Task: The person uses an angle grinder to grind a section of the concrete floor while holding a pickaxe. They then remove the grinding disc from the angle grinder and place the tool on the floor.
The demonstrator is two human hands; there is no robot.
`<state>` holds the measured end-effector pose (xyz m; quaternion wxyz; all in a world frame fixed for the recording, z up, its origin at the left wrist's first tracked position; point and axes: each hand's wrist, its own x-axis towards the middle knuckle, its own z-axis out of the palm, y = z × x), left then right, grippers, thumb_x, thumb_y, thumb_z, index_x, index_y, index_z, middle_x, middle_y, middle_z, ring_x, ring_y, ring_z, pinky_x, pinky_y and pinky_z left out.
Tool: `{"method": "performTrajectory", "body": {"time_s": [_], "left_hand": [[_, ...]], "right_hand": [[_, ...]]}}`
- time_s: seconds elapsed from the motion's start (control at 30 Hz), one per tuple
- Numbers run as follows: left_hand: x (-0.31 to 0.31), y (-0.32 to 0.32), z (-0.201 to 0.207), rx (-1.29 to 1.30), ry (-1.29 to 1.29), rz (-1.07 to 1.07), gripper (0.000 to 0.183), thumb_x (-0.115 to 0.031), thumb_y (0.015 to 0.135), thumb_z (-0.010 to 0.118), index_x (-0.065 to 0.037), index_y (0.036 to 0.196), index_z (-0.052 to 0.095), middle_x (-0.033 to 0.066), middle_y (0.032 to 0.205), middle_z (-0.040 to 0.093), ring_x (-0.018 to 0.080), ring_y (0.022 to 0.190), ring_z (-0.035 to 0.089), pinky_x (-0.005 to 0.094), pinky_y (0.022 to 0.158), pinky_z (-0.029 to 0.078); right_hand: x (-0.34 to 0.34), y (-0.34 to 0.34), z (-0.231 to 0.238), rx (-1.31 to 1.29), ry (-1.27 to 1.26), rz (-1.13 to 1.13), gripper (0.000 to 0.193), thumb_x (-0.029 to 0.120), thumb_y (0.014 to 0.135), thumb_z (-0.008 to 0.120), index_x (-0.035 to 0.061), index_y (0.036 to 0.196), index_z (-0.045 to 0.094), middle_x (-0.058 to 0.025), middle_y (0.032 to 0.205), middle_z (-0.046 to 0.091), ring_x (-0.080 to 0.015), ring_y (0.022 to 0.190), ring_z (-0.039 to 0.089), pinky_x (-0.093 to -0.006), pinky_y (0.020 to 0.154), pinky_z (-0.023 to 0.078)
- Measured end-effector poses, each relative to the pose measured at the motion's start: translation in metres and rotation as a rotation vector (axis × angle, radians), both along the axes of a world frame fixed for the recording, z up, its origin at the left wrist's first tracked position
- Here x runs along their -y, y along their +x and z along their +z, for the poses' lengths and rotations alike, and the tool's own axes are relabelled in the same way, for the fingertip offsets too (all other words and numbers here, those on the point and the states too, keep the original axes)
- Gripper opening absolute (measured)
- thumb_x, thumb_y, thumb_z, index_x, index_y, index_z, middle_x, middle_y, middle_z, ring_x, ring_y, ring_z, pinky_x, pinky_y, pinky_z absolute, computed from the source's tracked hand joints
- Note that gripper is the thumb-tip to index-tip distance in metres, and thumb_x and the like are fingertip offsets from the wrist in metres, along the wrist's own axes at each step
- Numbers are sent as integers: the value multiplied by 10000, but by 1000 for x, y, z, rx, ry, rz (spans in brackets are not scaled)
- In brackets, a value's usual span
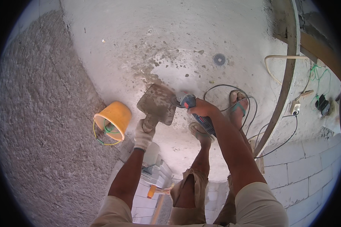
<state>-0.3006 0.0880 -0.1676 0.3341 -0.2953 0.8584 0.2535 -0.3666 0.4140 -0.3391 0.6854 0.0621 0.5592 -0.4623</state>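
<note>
With our gloved left grip (pixel 144 135) around the neck of the square blade (pixel 157 104), right of the orange bucket (pixel 119 114), and our right grip (pixel 203 108) around the grinder (pixel 206 123) at the blade's edge, we should brace firmly, pressing lightly.

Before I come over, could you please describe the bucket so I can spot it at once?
Find the rough grey surface filling the picture's left side. By its right edge, left of the gloved left hand, is the bucket. Its yellow-orange body sets it apart from the grey-brown shovel blade in that hand.
</note>
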Motion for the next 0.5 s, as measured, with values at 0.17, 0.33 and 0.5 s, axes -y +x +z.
{"method": "performTrajectory", "body": {"time_s": [0.17,0.33,0.5], "left_hand": [[2,4,-3,-91,57,43,396,-87,851,841,-41,1212,685,91,1064,760,165,981,717,320,897,580],[-6,-5,0,-55,5,-57,413,-118,854,847,-59,1227,680,84,1090,766,156,1000,721,323,902,583],[2,2,-3,-62,33,-12,428,-118,851,851,-56,1235,672,82,1096,763,154,1011,717,319,911,580]], "right_hand": [[15,-13,4,-67,21,-30,862,487,843,809,-72,1449,556,-284,1364,698,-400,1281,680,-459,1071,524],[37,-39,9,-126,63,-37,909,469,829,817,-108,1463,517,-322,1377,682,-423,1293,677,-464,1074,528],[13,-11,13,-88,130,3,904,457,819,816,-96,1468,516,-314,1350,699,-422,1279,688,-463,1080,529]]}}
